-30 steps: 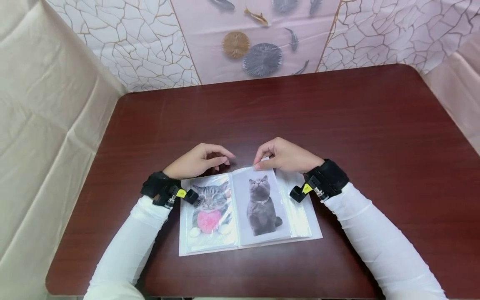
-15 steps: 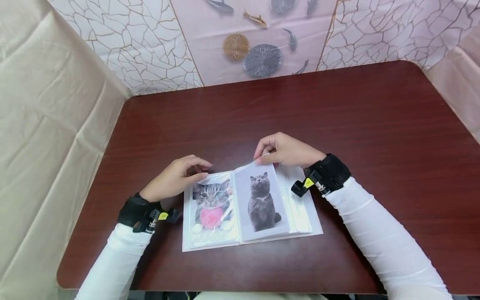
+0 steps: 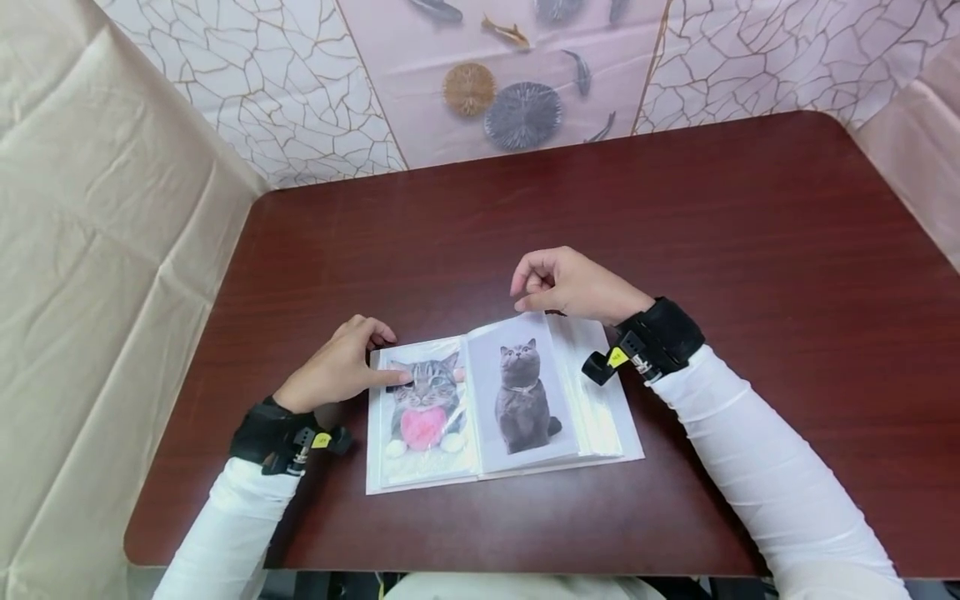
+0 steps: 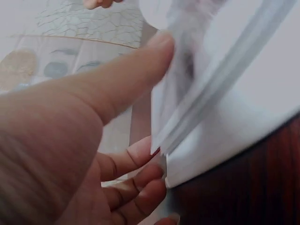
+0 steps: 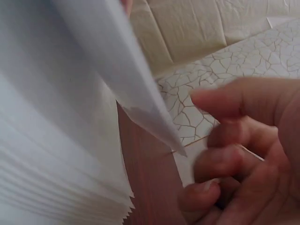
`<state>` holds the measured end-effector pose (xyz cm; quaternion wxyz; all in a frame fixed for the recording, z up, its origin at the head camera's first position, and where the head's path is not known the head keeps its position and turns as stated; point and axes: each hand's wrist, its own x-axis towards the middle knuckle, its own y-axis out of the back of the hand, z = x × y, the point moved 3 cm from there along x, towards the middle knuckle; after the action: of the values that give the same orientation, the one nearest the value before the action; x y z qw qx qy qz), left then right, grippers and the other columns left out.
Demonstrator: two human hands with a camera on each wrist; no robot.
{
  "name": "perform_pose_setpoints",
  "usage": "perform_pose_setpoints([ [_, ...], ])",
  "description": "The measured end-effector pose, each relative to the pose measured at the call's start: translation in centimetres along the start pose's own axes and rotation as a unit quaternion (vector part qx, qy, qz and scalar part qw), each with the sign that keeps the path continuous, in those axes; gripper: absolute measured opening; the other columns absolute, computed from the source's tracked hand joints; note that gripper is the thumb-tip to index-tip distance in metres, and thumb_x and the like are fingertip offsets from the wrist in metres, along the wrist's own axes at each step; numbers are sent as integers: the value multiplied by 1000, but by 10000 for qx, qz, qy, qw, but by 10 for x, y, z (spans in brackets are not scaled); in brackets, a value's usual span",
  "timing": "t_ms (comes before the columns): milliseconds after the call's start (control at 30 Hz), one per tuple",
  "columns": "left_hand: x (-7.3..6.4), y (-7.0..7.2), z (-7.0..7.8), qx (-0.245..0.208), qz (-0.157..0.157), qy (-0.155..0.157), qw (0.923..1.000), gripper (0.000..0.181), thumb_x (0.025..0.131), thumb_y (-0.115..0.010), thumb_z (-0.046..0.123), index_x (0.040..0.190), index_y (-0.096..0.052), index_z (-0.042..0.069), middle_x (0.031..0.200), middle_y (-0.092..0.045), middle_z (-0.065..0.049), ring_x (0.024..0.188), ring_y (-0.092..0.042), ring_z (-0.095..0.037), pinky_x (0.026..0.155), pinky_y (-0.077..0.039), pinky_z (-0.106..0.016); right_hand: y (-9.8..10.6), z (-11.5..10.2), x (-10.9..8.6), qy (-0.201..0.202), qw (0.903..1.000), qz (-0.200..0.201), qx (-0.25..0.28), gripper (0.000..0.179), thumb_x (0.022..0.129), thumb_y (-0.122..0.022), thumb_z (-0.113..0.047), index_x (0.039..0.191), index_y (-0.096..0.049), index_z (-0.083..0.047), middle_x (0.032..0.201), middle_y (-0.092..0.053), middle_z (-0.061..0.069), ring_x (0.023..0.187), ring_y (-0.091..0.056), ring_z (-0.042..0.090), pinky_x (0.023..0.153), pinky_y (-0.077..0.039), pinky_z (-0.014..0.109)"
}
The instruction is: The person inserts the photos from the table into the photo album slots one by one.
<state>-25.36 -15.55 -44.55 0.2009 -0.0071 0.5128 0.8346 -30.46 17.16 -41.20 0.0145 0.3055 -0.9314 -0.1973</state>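
Observation:
A white photo album [image 3: 628, 433] lies open on the table with clear sleeves. Its left page holds a picture of a tabby cat with a pink heart [image 3: 423, 428]. On the right, a picture of a grey sitting cat [image 3: 517, 417] stands out on a slightly raised leaf. My left hand [image 3: 333, 367] grips the album's upper left corner, thumb [image 4: 157, 56] flat on the page and fingers at its outer edge. Just above the top of the grey cat's leaf hovers my right hand [image 3: 577, 287], its fingers [image 5: 225, 161] loosely curled and apart from the paper.
The dark red-brown table [image 3: 735, 250] stretches beyond the album on every side. Behind it hangs a patterned cloth [image 3: 420, 100], and a cream cloth [image 3: 97, 275] drapes down at the left. Both wrists carry black straps with small cameras.
My left hand has moved left from the album's middle top to its upper left corner and taken hold there. The right hand has let go of the leaf's top edge and risen slightly.

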Motion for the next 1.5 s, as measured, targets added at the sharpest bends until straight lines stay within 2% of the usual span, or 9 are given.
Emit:
perform_pose_setpoints([
  [167,7,0,0,255,25,283,9993,60,76,-88,46,112,-58,9,111,-53,-11,108,-44,-27,79,-46,-36,-3,0,-1,-152,9966,-678,-449,14,93,-73,-11,104,-68,-5,67,-61,5,57,-46,17,57,-36,27],
  [233,9,0,-1,272,8,345,9990,59,76,-88,47,110,-58,9,109,-53,-11,106,-44,-27,78,-45,-36,-4,0,0,-267,9944,-836,-587,13,94,-72,-15,103,-68,-6,69,-65,7,52,-45,18,52,-35,27],
  [300,10,0,-2,315,-19,378,9988,57,78,-86,47,109,-58,8,106,-54,-11,103,-46,-26,75,-45,-34,-5,2,1,-424,9932,-919,-581,13,94,-72,-16,101,-68,-6,73,-69,9,51,-51,19,51,-41,26],
  [533,11,9,-4,301,-140,114,9994,34,94,-71,40,97,-58,9,85,-56,-8,76,-52,-22,63,-43,-31,-8,8,5,-769,9912,-1038,-298,15,95,-71,-17,98,-66,-3,82,-72,13,60,-64,23,59,-54,31],
  [733,10,16,-11,-359,-294,-229,9987,30,98,-68,33,110,-54,9,83,-59,-7,72,-55,-20,61,-43,-28,-7,10,7,-825,9907,-1058,-228,17,95,-70,-18,100,-67,-1,80,-71,12,61,-65,22,59,-54,31],
  [933,6,28,-8,-1218,-6,-709,9900,33,97,-70,22,125,-58,10,86,-62,-8,73,-57,-23,64,-47,-27,-6,11,8,-840,9911,-992,-271,16,96,-70,-17,100,-68,-2,79,-69,12,60,-65,22,58,-54,30],
  [1167,2,37,11,-1759,233,-1001,9790,21,100,-66,25,119,-72,17,107,-71,-4,81,-59,-24,65,-48,-31,-7,15,5,-784,9917,-966,-319,15,97,-68,-18,102,-70,-3,79,-68,11,59,-64,21,56,-52,30],
  [1400,8,28,27,-2283,386,-1037,9673,22,102,-61,26,112,-72,9,102,-70,-7,86,-61,-25,72,-53,-35,-9,19,5,-697,9916,-1030,-350,15,98,-64,-17,103,-71,-4,77,-66,10,60,-62,20,57,-52,29],
  [1500,11,21,35,-2590,370,-1201,9577,21,102,-61,23,113,-69,6,102,-66,-5,83,-58,-24,72,-52,-35,-11,19,5,-674,9914,-1056,-369,16,99,-64,-18,99,-70,-4,76,-65,9,60,-61,19,58,-52,29],
])
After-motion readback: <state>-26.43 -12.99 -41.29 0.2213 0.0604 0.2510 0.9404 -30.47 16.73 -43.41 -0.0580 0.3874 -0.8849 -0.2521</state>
